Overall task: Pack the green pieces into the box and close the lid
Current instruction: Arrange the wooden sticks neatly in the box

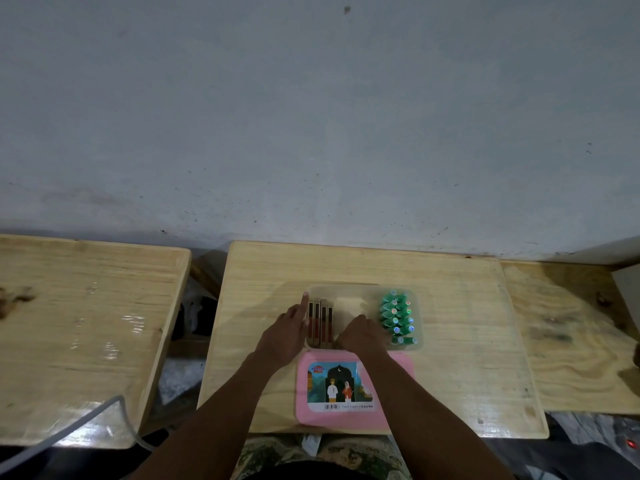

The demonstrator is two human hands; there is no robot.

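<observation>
At frame centre on the pale wooden desk [450, 341], I see my left hand [289, 332] flat, fingers spread against the clear plastic box [417, 344]. Brown sticks [320, 322] fill its left side; my right hand [363, 334] covers the middle, grip unclear. Glossy green pieces [396, 317] stack right. The pink lid [304, 415] lies below.

Two bare forearms, no sleeves, left hand [289, 332], right hand [363, 336], camouflage-patterned trousers [346, 455]
</observation>
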